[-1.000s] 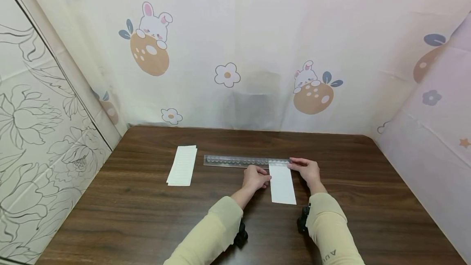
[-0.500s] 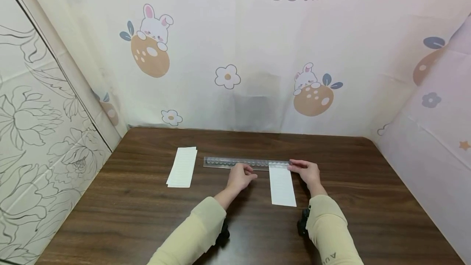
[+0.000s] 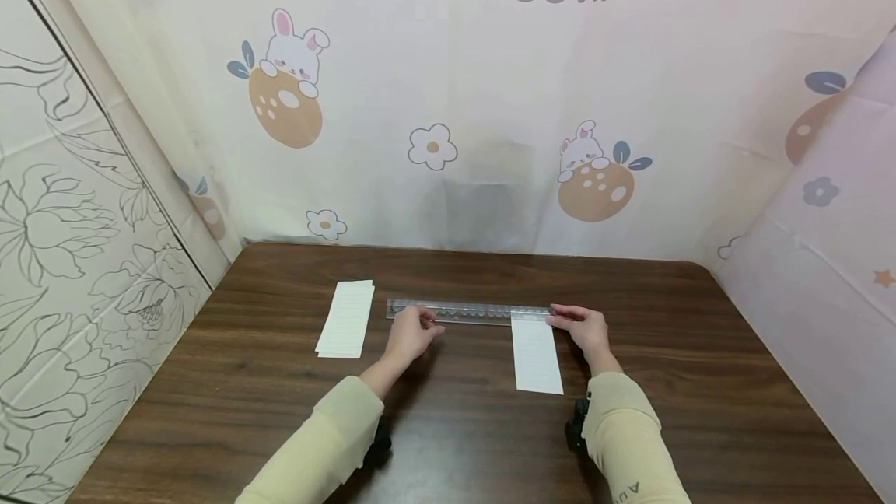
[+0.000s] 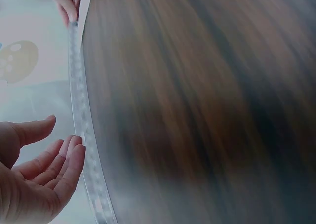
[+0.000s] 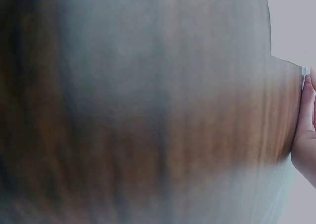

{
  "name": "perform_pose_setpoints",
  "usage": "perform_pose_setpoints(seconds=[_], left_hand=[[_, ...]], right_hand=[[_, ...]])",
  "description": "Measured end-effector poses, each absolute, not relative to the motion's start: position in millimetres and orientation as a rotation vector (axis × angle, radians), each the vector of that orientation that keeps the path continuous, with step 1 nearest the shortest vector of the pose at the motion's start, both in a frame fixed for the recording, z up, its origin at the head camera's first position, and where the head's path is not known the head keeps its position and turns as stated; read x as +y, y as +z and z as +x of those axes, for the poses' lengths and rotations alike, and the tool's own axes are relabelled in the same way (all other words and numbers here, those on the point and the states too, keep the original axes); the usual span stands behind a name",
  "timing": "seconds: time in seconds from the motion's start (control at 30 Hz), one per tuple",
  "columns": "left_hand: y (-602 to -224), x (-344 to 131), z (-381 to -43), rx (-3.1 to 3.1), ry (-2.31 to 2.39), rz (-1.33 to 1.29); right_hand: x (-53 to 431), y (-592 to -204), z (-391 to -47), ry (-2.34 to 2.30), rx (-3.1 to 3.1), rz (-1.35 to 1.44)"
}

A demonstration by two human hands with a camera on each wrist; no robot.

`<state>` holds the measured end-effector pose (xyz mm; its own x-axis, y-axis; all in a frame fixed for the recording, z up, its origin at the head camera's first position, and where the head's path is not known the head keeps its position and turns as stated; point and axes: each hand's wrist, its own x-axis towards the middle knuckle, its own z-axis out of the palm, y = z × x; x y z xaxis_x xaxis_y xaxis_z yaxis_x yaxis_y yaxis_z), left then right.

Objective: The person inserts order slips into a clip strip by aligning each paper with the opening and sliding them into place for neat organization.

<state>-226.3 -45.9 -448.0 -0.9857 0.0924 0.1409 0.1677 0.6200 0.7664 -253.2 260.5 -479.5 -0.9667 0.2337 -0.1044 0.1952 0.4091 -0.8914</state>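
Observation:
A clear ruler (image 3: 483,313) with a wavy pattern lies across the table, overlapping the top of a white lined paper slip (image 3: 537,356). At its right end, my right hand (image 3: 586,330) pinches the ruler between thumb and fingers, close to the slip's upper right corner. My left hand (image 3: 411,335) is over the table by the ruler's left part, holding nothing. In the left wrist view, the left hand's fingers (image 4: 69,172) are loosely bent and the thumb stands apart from them. Only the edge of the right hand (image 5: 307,135) shows in the right wrist view.
More white lined paper slips (image 3: 346,319) lie stacked a little unevenly on the left of the dark wooden table (image 3: 462,434). A printed curtain (image 3: 490,84) hangs behind the table's far edge, with further hangings at both sides.
My left hand has let go of the paper slip's left edge and moved left along the ruler. The right hand, ruler and slip stay in place.

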Motion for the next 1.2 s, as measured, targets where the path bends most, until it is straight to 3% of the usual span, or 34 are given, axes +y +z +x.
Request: perform_pose_setpoints(seconds=[0.63,1.2], left_hand=[[-453.4,-115.3,-227.3,-2.748,-1.08,-0.159],[-460.6,-149.4,-238.0,-2.834,-0.807,0.026]], right_hand=[[260.9,-480.9,-253.7,1.624,-2.599,-0.387],[259.6,-477.0,-251.6,1.659,-2.591,-0.4]])
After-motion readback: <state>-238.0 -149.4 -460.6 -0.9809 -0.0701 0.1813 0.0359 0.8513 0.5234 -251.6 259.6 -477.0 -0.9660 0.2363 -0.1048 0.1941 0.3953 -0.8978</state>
